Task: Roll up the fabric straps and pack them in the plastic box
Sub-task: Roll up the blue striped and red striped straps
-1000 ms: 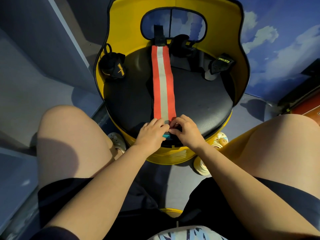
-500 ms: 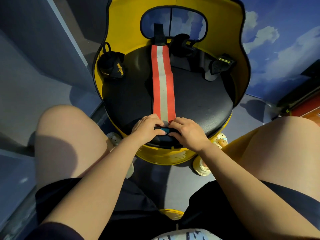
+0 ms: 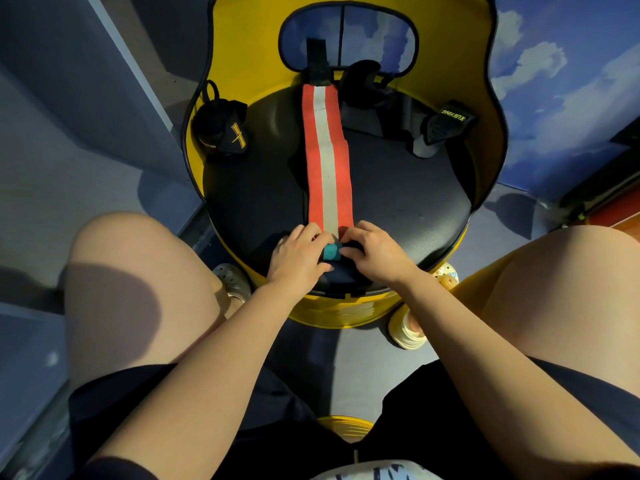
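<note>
Strap (image 3: 327, 161), red with a white centre stripe, laid flat along the black seat (image 3: 408, 209); it runs straight away from the grip to a black tab (image 3: 318, 62) at the far end, which rests against the yellow back (image 3: 249, 53).

Roll (image 3: 331, 251), teal and black, at the strap's near end; it sits between the two hands at the seat's near edge.

Left hand (image 3: 299, 256): fingers curled over the roll's left side, holding it.

Right hand (image 3: 375, 252): fingers curled over the roll's right side, holding it; the fingertips of both hands nearly meet above the teal patch.

Black wrap (image 3: 221, 128) with yellow print: far left of the grip, against the yellow back.

Second black wrap (image 3: 445, 124), lettered: far right of the grip.

Dark bundle (image 3: 367, 81): beyond the grip, just right of the tab; details cannot be made out.

Bare knees flank the seat on either side of the grip.
</note>
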